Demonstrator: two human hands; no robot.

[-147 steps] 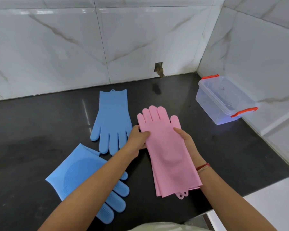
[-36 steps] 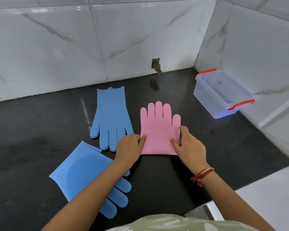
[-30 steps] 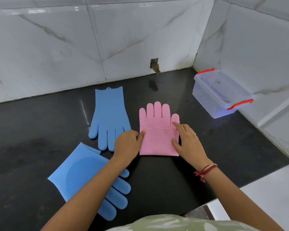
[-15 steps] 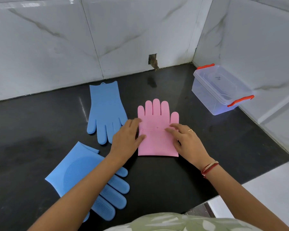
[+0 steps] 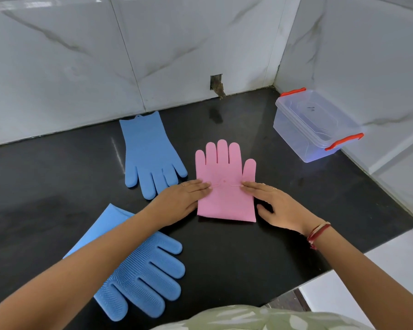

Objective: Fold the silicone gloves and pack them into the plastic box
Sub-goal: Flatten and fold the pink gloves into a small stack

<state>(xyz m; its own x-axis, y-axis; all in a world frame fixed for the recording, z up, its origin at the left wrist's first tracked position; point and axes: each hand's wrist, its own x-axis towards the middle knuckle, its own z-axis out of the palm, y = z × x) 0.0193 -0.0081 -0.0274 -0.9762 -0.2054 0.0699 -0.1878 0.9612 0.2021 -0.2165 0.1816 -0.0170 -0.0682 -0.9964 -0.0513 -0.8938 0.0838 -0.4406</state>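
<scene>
Pink silicone gloves (image 5: 225, 186), stacked and folded in half with the cuffs turned up over the palm, lie flat in the middle of the black counter. My left hand (image 5: 181, 202) lies flat with its fingertips on the fold's left edge. Flat as well, my right hand (image 5: 279, 206) presses on the right edge. One blue glove (image 5: 150, 153) lies flat behind my left hand, fingers toward me. A second blue glove (image 5: 141, 272), bristled side up, lies near the front left, partly under my left forearm. The clear plastic box (image 5: 312, 125) with red clips stands closed at the back right corner.
The black counter (image 5: 248, 258) meets white marble walls at the back and right. A small hole in the wall (image 5: 216, 83) sits behind the pink gloves. The counter's front edge drops to a white floor (image 5: 367, 282) at the lower right.
The pink gloves have gone from laid out long to folded in half. In the last second my hands slid from their lower sides up onto the cuff edge and flattened.
</scene>
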